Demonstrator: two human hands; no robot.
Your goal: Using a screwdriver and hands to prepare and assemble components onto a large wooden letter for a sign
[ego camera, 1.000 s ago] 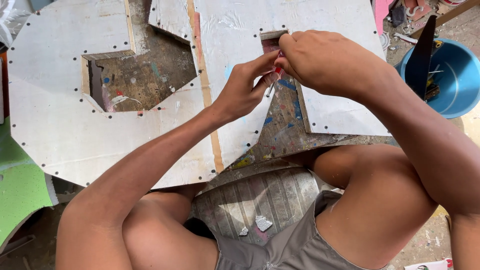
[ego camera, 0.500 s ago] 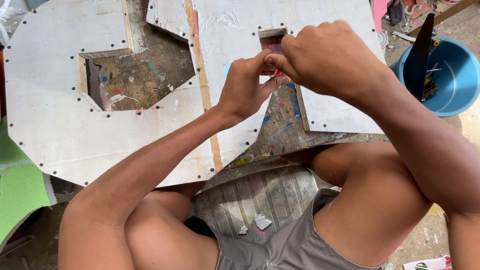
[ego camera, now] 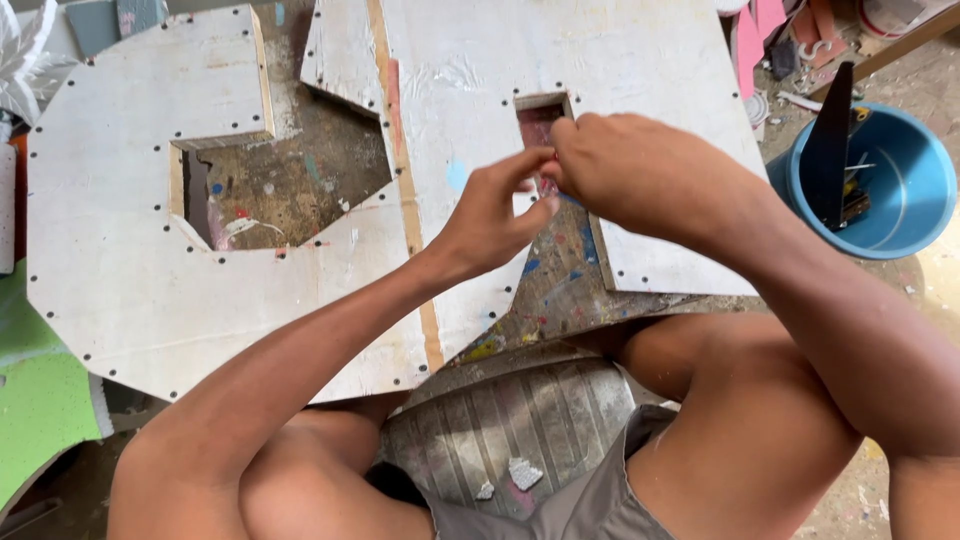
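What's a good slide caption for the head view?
Both hands, left hand and right hand, pinch something small over a white letter-shaped cutout board beside a blue bucket.

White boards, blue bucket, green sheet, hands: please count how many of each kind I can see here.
White cut-out boards: 2
Blue bucket: 1
Green sheet: 1
Hands: 2, left hand, right hand
Total: 6

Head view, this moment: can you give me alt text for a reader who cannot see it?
A seated person's left hand and right hand meet, fingertips pinched together over a small rectangular cut-out in a large white letter-shaped board edged with dark studs. A blue bucket holding tools stands to the right, on a paint-spattered floor.
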